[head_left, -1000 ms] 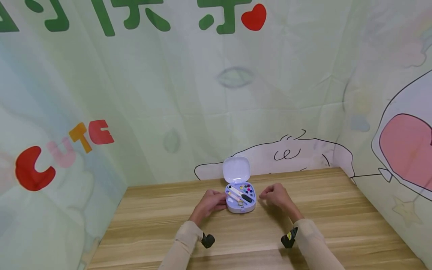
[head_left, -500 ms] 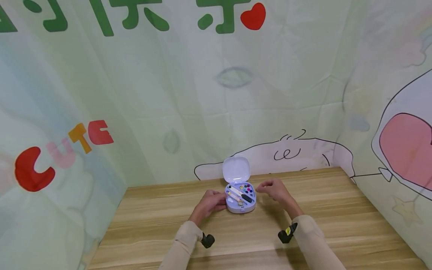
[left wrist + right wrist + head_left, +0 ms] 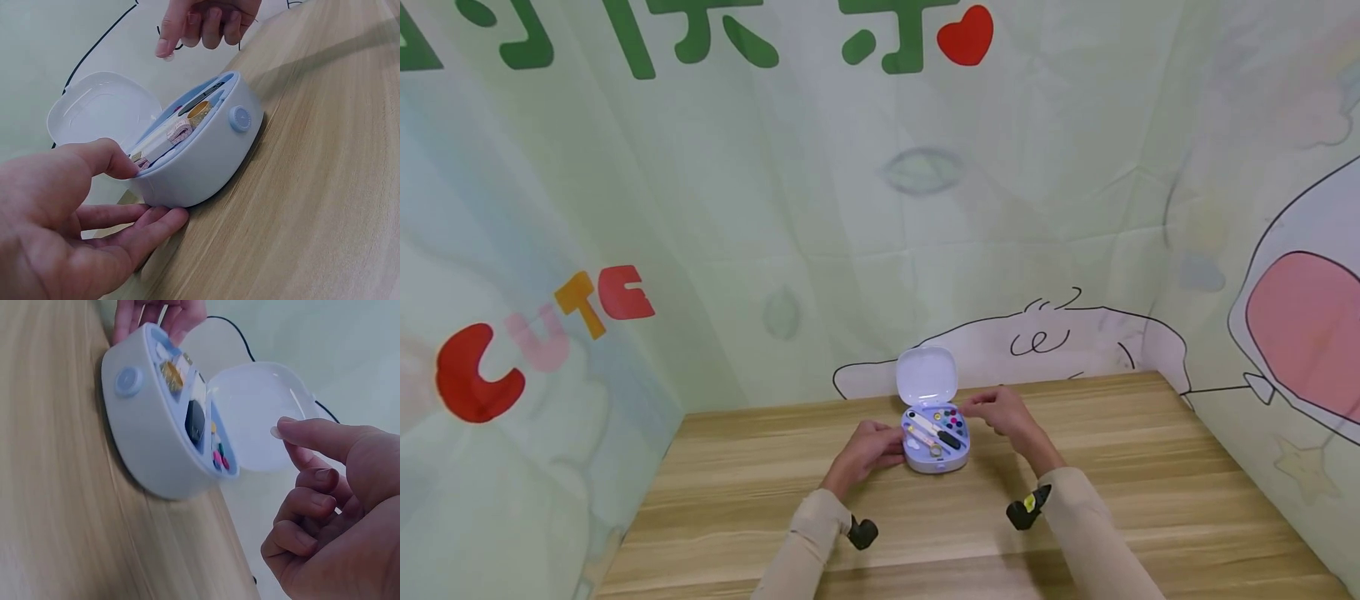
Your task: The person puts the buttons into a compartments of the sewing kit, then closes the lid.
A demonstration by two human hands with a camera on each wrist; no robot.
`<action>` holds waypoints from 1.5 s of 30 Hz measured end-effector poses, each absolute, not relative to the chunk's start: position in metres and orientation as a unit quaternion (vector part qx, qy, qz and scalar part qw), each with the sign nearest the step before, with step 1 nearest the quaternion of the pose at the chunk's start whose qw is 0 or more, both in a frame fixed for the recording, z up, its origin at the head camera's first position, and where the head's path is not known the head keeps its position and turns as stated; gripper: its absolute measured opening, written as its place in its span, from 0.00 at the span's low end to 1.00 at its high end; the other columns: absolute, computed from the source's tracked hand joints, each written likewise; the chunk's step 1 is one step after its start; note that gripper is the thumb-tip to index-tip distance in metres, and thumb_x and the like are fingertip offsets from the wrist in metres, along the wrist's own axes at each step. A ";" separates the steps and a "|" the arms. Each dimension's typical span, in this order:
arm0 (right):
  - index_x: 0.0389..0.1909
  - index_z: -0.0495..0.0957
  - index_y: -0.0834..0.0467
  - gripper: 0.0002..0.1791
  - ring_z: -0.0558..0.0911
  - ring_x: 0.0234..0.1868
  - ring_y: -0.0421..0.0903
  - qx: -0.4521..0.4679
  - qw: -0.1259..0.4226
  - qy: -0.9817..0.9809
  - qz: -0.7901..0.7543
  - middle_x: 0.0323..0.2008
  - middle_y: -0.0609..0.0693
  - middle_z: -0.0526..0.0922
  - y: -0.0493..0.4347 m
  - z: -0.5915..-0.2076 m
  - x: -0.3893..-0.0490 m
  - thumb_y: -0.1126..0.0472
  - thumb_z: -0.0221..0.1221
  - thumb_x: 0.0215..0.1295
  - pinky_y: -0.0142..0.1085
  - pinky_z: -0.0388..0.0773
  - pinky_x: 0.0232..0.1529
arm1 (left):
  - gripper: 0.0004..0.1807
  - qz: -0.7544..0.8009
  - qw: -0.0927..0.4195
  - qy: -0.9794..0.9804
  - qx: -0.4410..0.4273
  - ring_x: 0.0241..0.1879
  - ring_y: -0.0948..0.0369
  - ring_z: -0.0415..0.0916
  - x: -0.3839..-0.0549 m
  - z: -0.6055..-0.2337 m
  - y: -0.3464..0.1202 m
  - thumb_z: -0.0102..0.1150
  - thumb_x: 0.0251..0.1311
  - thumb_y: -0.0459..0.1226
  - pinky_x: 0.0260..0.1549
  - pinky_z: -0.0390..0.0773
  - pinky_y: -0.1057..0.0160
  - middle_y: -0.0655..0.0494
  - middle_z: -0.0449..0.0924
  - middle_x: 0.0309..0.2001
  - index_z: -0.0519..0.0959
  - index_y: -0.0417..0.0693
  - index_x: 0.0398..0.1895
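A pale blue-white sewing box [image 3: 936, 467] sits on the table with its lid [image 3: 927, 377] raised at the back. My left hand [image 3: 867, 452] holds its left side, thumb at the rim and fingertips low on the outer wall. Above the box's right edge is my right hand [image 3: 1006, 414], pinching a small whitish translucent piece [image 3: 275, 432] between thumb and index finger; its exact kind is unclear. Inside lie a gold thimble [image 3: 172, 376], a rolled tape measure [image 3: 179, 131], a black-handled tool [image 3: 195, 420] and several coloured buttons or beads [image 3: 220, 456].
The box stands near the back edge of a wood-grain table [image 3: 940, 542]. A printed fabric backdrop [image 3: 775, 208] hangs right behind it and along both sides. A round blue latch button [image 3: 240, 119] is on the box's front wall.
My right hand has moved left and slightly up, from beside the box to over its right edge. The left hand and the box have kept their places.
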State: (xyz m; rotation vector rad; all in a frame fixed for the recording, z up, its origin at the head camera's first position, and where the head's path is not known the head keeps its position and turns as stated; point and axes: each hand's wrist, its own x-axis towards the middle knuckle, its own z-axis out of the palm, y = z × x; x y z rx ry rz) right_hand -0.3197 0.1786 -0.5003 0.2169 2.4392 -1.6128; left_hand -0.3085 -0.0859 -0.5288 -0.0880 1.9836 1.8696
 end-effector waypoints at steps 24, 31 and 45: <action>0.63 0.81 0.49 0.31 0.75 0.61 0.63 0.047 0.100 0.803 -0.586 0.62 0.57 0.80 0.163 -0.491 -0.330 0.40 0.71 0.62 0.65 0.75 0.60 | 0.13 0.674 0.204 0.710 -0.033 0.37 0.57 0.84 -0.310 -0.527 -0.085 0.59 0.66 0.29 0.44 0.89 0.57 0.44 0.86 0.39 0.79 0.25 0.48; 0.70 0.75 0.49 0.38 0.74 0.54 0.61 0.055 0.096 0.797 -0.594 0.56 0.59 0.79 0.167 -0.489 -0.331 0.39 0.71 0.61 0.54 0.78 0.52 | 0.13 0.679 0.203 0.705 -0.026 0.36 0.57 0.84 -0.309 -0.528 -0.085 0.59 0.65 0.28 0.44 0.89 0.57 0.43 0.86 0.39 0.79 0.24 0.48; 0.73 0.69 0.50 0.35 0.76 0.42 0.54 0.063 0.094 0.775 -0.621 0.57 0.63 0.75 0.178 -0.502 -0.335 0.39 0.61 0.72 0.39 0.73 0.38 | 0.12 0.682 0.199 0.703 -0.028 0.36 0.57 0.84 -0.309 -0.529 -0.085 0.58 0.64 0.28 0.43 0.89 0.58 0.44 0.86 0.38 0.79 0.24 0.46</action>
